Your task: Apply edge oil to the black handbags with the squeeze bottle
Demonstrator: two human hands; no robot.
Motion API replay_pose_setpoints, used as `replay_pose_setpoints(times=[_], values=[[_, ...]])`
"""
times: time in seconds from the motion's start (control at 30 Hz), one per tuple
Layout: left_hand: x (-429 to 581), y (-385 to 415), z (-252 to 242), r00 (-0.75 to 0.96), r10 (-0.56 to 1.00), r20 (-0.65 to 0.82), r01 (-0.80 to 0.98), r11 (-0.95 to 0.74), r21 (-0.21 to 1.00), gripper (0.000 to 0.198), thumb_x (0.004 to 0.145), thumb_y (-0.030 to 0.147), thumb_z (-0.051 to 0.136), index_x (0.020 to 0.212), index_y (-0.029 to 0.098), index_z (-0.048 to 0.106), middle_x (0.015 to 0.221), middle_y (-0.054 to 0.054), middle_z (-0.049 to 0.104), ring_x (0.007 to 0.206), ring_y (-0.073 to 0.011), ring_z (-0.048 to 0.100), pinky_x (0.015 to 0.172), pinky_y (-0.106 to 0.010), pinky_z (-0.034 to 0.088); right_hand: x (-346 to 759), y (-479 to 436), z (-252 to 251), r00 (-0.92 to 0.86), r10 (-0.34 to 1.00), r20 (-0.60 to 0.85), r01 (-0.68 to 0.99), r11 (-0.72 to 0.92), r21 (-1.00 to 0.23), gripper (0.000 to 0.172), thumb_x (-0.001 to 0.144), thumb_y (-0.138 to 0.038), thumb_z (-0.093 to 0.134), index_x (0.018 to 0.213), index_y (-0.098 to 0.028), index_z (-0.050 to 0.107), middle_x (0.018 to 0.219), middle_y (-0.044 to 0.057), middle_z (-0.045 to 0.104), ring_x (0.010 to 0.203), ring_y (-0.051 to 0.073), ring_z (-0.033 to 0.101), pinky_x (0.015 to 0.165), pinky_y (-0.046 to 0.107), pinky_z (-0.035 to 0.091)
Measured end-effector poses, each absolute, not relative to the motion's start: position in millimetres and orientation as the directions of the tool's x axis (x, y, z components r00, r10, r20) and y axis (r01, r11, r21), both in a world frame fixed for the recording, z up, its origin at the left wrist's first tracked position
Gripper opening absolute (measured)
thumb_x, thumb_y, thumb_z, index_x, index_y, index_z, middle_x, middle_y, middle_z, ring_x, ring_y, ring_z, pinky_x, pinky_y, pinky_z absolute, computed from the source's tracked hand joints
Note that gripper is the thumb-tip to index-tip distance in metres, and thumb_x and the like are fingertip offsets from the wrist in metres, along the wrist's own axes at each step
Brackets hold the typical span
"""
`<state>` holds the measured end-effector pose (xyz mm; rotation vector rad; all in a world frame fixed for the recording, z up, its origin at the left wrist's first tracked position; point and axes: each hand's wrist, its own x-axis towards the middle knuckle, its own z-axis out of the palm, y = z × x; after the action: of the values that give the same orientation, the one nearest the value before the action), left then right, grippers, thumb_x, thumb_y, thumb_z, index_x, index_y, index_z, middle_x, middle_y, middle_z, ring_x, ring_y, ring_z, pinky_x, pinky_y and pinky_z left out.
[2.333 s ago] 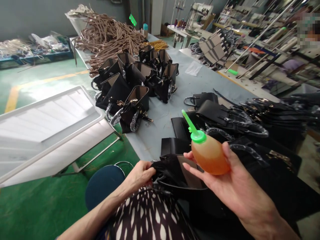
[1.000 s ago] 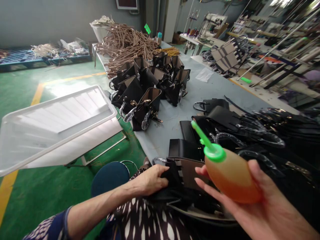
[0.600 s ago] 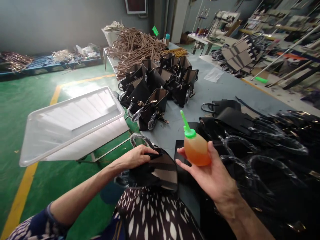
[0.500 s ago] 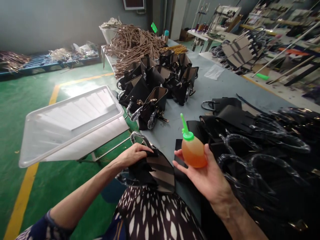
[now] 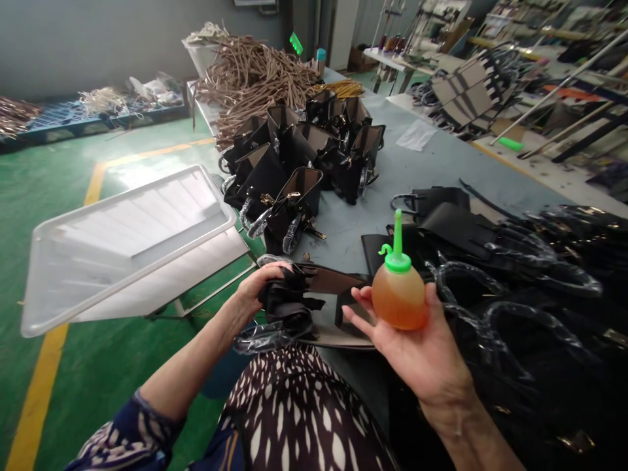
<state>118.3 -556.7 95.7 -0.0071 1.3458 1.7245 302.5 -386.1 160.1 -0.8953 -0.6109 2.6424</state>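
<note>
My left hand (image 5: 260, 288) is closed on the black edge of a handbag (image 5: 338, 278) that lies tilted at the table's near edge. The bag's mouth faces right and shows a beige and dark striped lining. Clear film wraps its handles. In my right hand (image 5: 422, 353) rests a squeeze bottle (image 5: 400, 297) of orange liquid, held upright between thumb and palm. Its green cap carries a long green nozzle and a small curled stopper. The right fingertips are close to the bag's opening; whether they touch it I cannot tell.
Several finished black handbags (image 5: 294, 157) stand further back on the grey table (image 5: 392, 176). Behind them is a heap of brown straps (image 5: 260, 72). More black bags (image 5: 490, 261) pile up on the right. A white plastic tray (image 5: 127, 242) sits on a stand at left.
The handbag has turned, its opening now facing right and spread wider. My left hand has shifted slightly up and left. The bottle has moved right and stands more upright.
</note>
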Motion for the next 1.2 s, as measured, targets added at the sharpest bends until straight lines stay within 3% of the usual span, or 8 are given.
replay_pose_setpoints(times=[0.4, 0.47, 0.53, 0.63, 0.7, 0.77, 0.93, 1.2], values=[[114, -582, 98, -0.56, 0.604, -0.567, -0.579, 0.204, 0.789, 0.036, 0.062, 0.028, 0.07, 0.095, 0.015, 0.065, 0.083, -0.003, 0.07, 0.068, -0.014, 0.061, 0.067, -0.024, 0.047, 240, -400, 145, -0.772, 0.377, -0.512, -0.045, -0.836, -0.547, 0.044, 0.079, -0.06, 0.061, 0.097, -0.022, 0.069, 0.094, 0.004, 0.07, 0.095, 0.026, 0.061, 0.098, 0.06, 0.034], [115, -588, 101, -0.595, 0.585, -0.551, -0.486, 0.284, 0.826, 0.042, 0.066, 0.037, 0.069, 0.101, 0.015, 0.063, 0.085, -0.004, 0.069, 0.071, -0.0163, 0.062, 0.069, -0.027, 0.047, 238, -399, 140, -0.767, 0.395, -0.505, -0.052, -0.823, -0.566, 0.043, 0.078, -0.06, 0.062, 0.097, -0.022, 0.069, 0.093, 0.003, 0.07, 0.095, 0.025, 0.061, 0.098, 0.06, 0.034], [116, -592, 106, -0.684, 0.538, -0.493, -0.258, 0.453, 0.853, 0.048, 0.067, 0.048, 0.067, 0.103, 0.016, 0.063, 0.085, -0.004, 0.068, 0.073, -0.0185, 0.061, 0.069, -0.028, 0.045, 239, -398, 137, -0.754, 0.435, -0.492, -0.07, -0.798, -0.598, 0.044, 0.077, -0.061, 0.063, 0.097, -0.022, 0.069, 0.091, 0.003, 0.07, 0.096, 0.026, 0.061, 0.098, 0.059, 0.035], [117, -598, 113, -0.819, 0.441, -0.367, 0.128, 0.764, 0.633, 0.049, 0.062, 0.06, 0.067, 0.089, 0.02, 0.067, 0.076, -0.004, 0.066, 0.073, -0.0216, 0.059, 0.066, -0.029, 0.04, 241, -398, 135, -0.725, 0.492, -0.481, -0.089, -0.76, -0.644, 0.043, 0.077, -0.06, 0.063, 0.097, -0.023, 0.07, 0.091, 0.003, 0.07, 0.098, 0.027, 0.06, 0.097, 0.06, 0.037], [115, -605, 113, -0.841, 0.407, -0.357, 0.232, 0.867, 0.442, 0.041, 0.059, 0.06, 0.068, 0.072, 0.022, 0.065, 0.066, -0.003, 0.061, 0.07, -0.0226, 0.057, 0.064, -0.029, 0.036, 241, -398, 134, -0.707, 0.524, -0.475, -0.093, -0.734, -0.672, 0.041, 0.076, -0.059, 0.064, 0.098, -0.024, 0.069, 0.097, 0.002, 0.07, 0.104, 0.027, 0.058, 0.098, 0.059, 0.036], [109, -613, 109, -0.84, 0.39, -0.377, 0.233, 0.887, 0.398, 0.026, 0.06, 0.047, 0.069, 0.061, 0.022, 0.06, 0.059, -0.002, 0.055, 0.067, -0.0217, 0.054, 0.063, -0.029, 0.033, 240, -398, 133, -0.698, 0.549, -0.46, -0.092, -0.706, -0.702, 0.041, 0.075, -0.059, 0.065, 0.098, -0.025, 0.069, 0.102, 0.001, 0.069, 0.112, 0.029, 0.054, 0.098, 0.06, 0.036], [91, -629, 81, -0.859, 0.427, -0.282, 0.159, 0.747, 0.646, 0.008, 0.051, 0.014, 0.056, 0.053, 0.019, 0.051, 0.074, -0.001, 0.054, 0.074, -0.0182, 0.05, 0.069, -0.029, 0.033, 240, -396, 132, -0.696, 0.547, -0.465, -0.084, -0.706, -0.703, 0.041, 0.076, -0.058, 0.065, 0.096, -0.023, 0.069, 0.1, 0.001, 0.069, 0.116, 0.032, 0.051, 0.095, 0.063, 0.039], [88, -626, 40, -0.895, 0.343, -0.285, -0.144, 0.383, 0.913, 0.022, 0.058, 0.02, 0.049, 0.08, 0.019, 0.047, 0.088, -0.002, 0.06, 0.077, -0.0152, 0.055, 0.069, -0.026, 0.042, 242, -390, 127, -0.678, 0.548, -0.489, -0.089, -0.722, -0.686, 0.041, 0.074, -0.056, 0.068, 0.096, -0.022, 0.069, 0.101, 0.004, 0.068, 0.113, 0.033, 0.053, 0.092, 0.065, 0.041]])
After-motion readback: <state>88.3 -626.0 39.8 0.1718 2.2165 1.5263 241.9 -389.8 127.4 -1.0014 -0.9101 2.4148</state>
